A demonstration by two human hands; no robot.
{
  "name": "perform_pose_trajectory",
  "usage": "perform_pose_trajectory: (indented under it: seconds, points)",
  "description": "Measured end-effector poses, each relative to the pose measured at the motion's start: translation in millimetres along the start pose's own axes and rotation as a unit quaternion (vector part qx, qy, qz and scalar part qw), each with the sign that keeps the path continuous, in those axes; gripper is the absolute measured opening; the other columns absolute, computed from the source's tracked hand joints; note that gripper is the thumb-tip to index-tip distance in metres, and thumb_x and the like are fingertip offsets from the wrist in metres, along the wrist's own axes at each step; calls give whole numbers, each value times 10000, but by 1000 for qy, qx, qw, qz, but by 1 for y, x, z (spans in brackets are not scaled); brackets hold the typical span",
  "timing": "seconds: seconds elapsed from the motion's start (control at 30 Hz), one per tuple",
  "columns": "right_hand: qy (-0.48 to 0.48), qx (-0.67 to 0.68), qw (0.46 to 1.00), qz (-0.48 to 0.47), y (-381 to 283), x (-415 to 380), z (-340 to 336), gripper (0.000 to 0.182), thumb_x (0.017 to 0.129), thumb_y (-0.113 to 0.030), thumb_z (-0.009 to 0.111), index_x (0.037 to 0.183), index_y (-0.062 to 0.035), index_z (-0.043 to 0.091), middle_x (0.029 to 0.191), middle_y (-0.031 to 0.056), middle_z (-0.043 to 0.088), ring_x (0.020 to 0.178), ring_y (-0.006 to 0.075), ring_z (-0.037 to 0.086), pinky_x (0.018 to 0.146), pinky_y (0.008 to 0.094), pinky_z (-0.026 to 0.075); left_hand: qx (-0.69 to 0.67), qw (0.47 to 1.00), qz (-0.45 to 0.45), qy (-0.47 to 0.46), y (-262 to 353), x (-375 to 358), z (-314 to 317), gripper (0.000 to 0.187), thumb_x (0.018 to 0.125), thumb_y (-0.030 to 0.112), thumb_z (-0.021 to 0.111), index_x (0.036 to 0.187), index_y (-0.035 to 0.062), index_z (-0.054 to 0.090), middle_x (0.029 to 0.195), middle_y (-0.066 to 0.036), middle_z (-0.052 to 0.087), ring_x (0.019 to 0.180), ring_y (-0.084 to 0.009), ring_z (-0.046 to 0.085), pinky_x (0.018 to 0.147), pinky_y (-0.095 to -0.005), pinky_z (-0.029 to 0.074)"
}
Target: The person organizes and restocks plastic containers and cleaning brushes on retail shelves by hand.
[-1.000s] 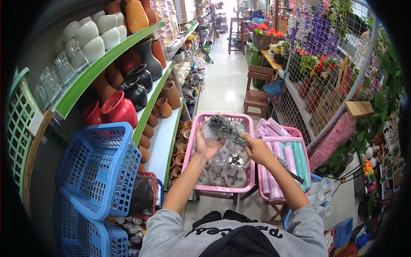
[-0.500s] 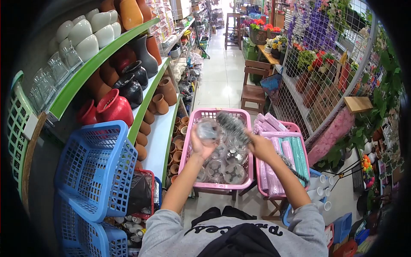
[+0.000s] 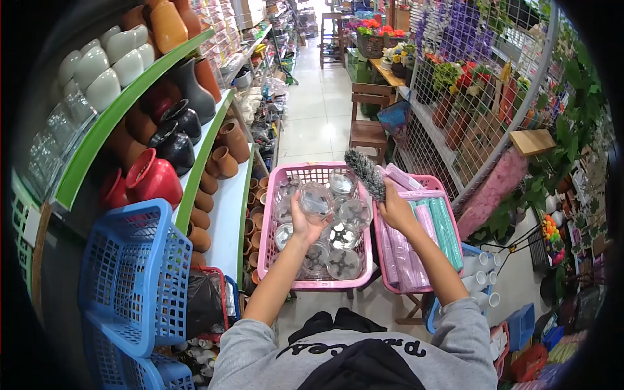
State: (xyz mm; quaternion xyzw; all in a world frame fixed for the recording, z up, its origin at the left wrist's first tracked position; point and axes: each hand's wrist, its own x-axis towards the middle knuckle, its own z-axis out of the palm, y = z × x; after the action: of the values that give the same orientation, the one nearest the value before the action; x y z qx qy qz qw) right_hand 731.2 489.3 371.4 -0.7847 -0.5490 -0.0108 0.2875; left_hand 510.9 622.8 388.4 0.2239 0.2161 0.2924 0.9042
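Note:
My left hand [image 3: 307, 224] holds up a clear round container [image 3: 316, 197], its fingers around the side. It is over a pink plastic basket [image 3: 315, 284], in which several similar clear containers with silvery parts [image 3: 342, 234] lie. In my right hand [image 3: 395, 208] is a grey fluffy duster [image 3: 365, 174], gripped at its lower end, with its head pointing up and left. The duster is apart from the container, above the gap between this basket and a second pink basket [image 3: 380, 260] holding pink and green wrapped packs [image 3: 439, 224].
Shelves on the left carry white bowls [image 3: 104, 90], red pots [image 3: 156, 179], black vases and clay pots. Stacked blue baskets [image 3: 146, 260] stand in front of them. A wooden chair [image 3: 368, 133] and a wire grid [image 3: 481, 97] with artificial flowers line the right side of the tiled aisle.
The duster has swung up and right, off the container, with my right hand. My left hand still holds the container, now facing up more clearly. The whole view has shifted slightly.

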Motion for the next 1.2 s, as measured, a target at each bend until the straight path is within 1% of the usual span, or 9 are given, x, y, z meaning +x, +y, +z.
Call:
perform_pose_trajectory:
  seconds: [0.1,0.17,0.33,0.83,0.93,0.97,1.03,1.13,1.2]
  points:
    - [24,-15,1000,-12,29,-5,12,615,792,-129,512,1335,-82,227,1108,261,469,801,435,557,648,498,469,17,1000,-13,-17,-15,13,4,615,798,628,358,1165,154,498,1096,-65,563,977,-222,542,732,-367,436]
    - [-17,-56,996,64,41,-9,11,609,786,-108,513,1337,-131,253,1084,253,472,808,425,558,639,503,469,32,999,-18,-26,-26,21,9,606,804,623,357,1159,155,503,1086,-61,568,959,-222,555,717,-359,454]
    - [-34,-170,982,78,95,-30,43,641,779,-23,467,1372,-188,286,1087,172,507,944,333,544,759,468,473,52,996,-59,-47,-54,32,31,567,821,616,345,1133,176,518,1059,-48,580,958,-200,561,721,-353,464]
    - [23,-180,981,73,46,-34,14,714,743,-212,630,1360,-97,288,1299,214,382,1190,356,392,957,534,309,76,993,-59,-68,-81,36,41,513,861,550,335,1119,141,508,1029,-45,575,917,-194,565,717,-356,467]
    - [156,162,974,15,6,-26,-4,632,752,-190,648,1306,-55,374,1270,188,415,1147,339,440,955,444,358,94,991,-38,-89,-71,27,48,482,876,512,340,1111,126,507,1025,-47,574,922,-197,567,726,-368,474]
    - [153,166,974,8,-11,-27,-7,632,752,-190,648,1306,-55,374,1270,188,415,1147,339,440,955,444,358,112,989,-29,-87,-66,21,51,469,882,494,341,1109,118,506,1022,-49,574,923,-199,567,734,-375,475]
    - [75,442,889,91,-47,-36,-11,652,754,-206,662,1313,-55,363,1255,163,435,1128,291,469,931,418,384,96,992,-31,-77,-62,19,46,434,879,462,393,1123,121,504,1023,-48,574,934,-205,562,772,-382,470]
    - [32,380,924,5,-80,-38,-4,742,705,-233,719,1324,-55,350,1272,158,426,1131,277,471,920,414,394,168,982,86,19,-63,15,42,545,847,340,547,1291,109,332,1185,-70,479,1030,-203,512,850,-358,437]
    - [20,399,917,18,-92,-36,5,750,693,-206,725,1319,-36,348,1269,182,423,1151,288,458,928,426,390,176,981,78,18,-51,-1,46,643,840,320,572,1340,115,224,1208,-89,448,1040,-205,500,819,-345,445]
